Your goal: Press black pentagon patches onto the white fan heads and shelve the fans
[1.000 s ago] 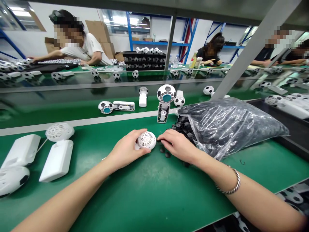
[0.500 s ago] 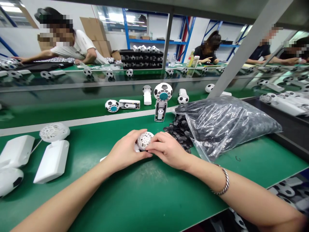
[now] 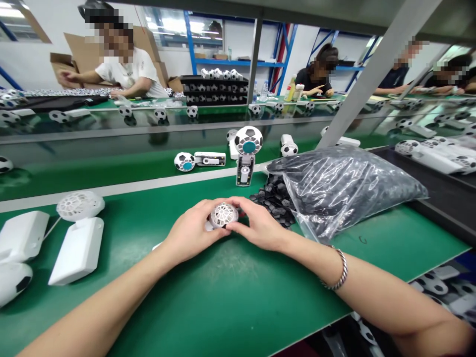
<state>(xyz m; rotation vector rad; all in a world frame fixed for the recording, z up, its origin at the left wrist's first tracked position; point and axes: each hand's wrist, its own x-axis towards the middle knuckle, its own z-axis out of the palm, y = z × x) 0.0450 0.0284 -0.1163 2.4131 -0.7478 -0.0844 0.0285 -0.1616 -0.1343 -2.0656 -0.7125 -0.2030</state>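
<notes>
Between my hands is a small white fan (image 3: 224, 215) with a round football-patterned grille facing up. My left hand (image 3: 190, 229) wraps its left side, thumb along the near edge. Fingers and thumb of my right hand (image 3: 260, 224) close round the right side of the same grille. The fan's handle is mostly hidden under my left hand. Just beyond my right hand lies a heap of small black plastic pieces (image 3: 274, 202), spilling from a clear bag (image 3: 349, 181). A football-shaped fan (image 3: 249, 141) with a teal disc and exposed handle insides stands behind my hands.
White fans and housings (image 3: 77, 250) lie on the green bench at left. Along the belt (image 3: 148, 174) sit more fans, one (image 3: 185, 161) on its side. A black tray (image 3: 446, 183) of fans is at right. Slanting above is a grey post (image 3: 375, 74). Co-workers sit opposite.
My right hand has shifted from pinching the grille's near right edge to spanning its right side. Fans on the belt have slid rightward. The co-worker at far left has drawn an arm back.
</notes>
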